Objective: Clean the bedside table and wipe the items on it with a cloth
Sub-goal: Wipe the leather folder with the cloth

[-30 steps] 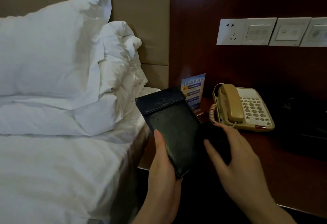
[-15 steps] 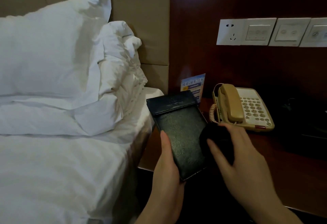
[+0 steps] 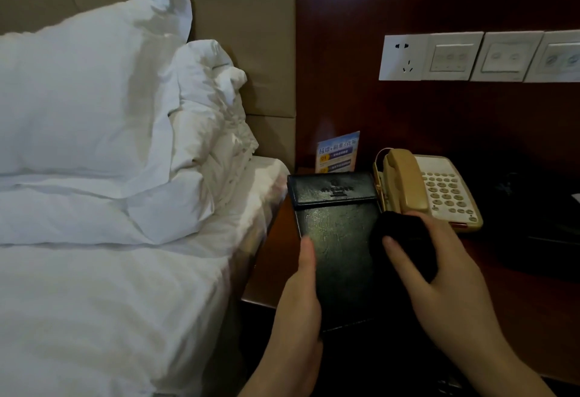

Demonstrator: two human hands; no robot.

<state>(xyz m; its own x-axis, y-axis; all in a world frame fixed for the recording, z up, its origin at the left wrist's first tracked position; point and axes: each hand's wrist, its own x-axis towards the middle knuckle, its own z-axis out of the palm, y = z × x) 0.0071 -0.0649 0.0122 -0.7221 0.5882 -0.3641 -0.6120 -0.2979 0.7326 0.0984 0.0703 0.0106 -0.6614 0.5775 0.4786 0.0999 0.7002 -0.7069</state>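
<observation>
Folder (image 3: 337, 239), black and leathery, held up over the near left corner of the bedside table (image 3: 273, 258). Long axis running six to twelve o'clock, flap end away from the body. Left hand (image 3: 301, 305) at seven o'clock of it, gripping the left edge, thumb laid flat on the cover. Right hand (image 3: 439, 277) at four o'clock, bunched around a dark cloth (image 3: 403, 239) and pressing it against the folder's right edge. Hands apart, folder between them, right one nearer the unwiped face. Likely next: a sweep of the cloth from three toward nine o'clock across the cover, left hand bracing; wiping seems barely begun. Beyond, at one o'clock, beige telephone (image 3: 430, 189) flat on the table, handset in cradle, just beside the cloth hand. At twelve, small blue card (image 3: 339, 151) upright against the wall. Farther up, white wall switches (image 3: 480, 56). Off at ten o'clock, white pillows (image 3: 94, 98) on the bed.
</observation>
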